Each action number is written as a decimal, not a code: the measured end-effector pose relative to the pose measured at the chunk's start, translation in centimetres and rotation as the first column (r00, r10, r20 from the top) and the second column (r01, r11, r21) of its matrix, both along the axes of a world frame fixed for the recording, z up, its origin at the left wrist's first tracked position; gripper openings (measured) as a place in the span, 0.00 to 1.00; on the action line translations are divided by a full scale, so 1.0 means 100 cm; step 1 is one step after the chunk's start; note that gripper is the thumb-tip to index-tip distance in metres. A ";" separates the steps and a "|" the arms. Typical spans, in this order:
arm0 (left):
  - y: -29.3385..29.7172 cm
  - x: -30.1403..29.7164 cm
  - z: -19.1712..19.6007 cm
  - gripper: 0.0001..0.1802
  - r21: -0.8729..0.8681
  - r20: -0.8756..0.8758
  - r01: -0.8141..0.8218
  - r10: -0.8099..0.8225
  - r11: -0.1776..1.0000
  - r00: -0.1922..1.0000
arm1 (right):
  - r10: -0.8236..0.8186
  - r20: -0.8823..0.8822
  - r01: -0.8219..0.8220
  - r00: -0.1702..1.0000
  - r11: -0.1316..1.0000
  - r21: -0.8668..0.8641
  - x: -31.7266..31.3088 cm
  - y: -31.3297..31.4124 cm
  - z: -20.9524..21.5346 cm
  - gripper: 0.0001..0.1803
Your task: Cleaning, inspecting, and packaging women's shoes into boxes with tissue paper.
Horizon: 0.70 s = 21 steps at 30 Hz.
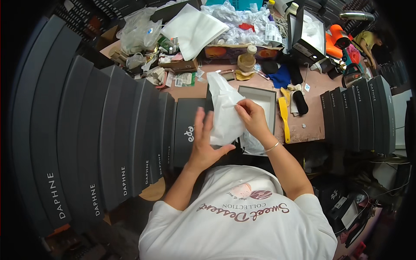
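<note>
A white tissue-like bag or wrapping sheet [225, 110] is held up between both hands over the table. My left hand [204, 141] supports its lower edge with fingers spread against it. My right hand [252, 116] pinches its right edge near the top. Behind the sheet lies an open dark box with a white lining [264, 96]. A dark box lid [185, 130] lies flat just left of my left hand.
A long row of dark flat boxes [86, 138] stands on edge at the left, another row [359, 112] at the right. A yellow shoehorn [284, 117] lies right of the open box. Crumpled paper, a jar [247, 58] and clutter fill the back of the table.
</note>
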State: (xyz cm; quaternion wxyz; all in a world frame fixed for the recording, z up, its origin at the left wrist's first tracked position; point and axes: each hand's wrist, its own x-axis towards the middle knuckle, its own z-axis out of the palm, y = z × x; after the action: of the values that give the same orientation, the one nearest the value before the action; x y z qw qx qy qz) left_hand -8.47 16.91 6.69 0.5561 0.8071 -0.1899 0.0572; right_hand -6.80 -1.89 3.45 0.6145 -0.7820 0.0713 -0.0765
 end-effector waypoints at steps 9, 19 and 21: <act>0.061 0.050 -0.021 0.15 -0.567 -0.266 -0.477 0.399 0.672 0.878 | 0.263 -0.157 -0.285 0.952 0.948 -0.140 -0.039 -0.037 -0.005 0.39; 0.055 0.057 0.001 0.19 -0.133 0.276 -0.335 0.360 0.933 0.891 | 0.375 -0.007 -0.371 0.927 0.913 -0.171 -0.092 0.012 -0.057 0.16; 0.049 0.055 0.003 0.20 -0.090 0.142 -0.263 0.274 0.961 0.951 | 0.413 0.006 -0.410 0.911 0.906 -0.111 -0.086 0.004 0.010 0.13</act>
State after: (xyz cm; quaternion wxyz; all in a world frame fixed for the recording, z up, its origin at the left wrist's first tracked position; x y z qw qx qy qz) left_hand -2.98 21.79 7.04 0.5547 0.7988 -0.1183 0.2008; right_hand -15.37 -1.47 4.41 0.5751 -0.8099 -0.1083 0.0394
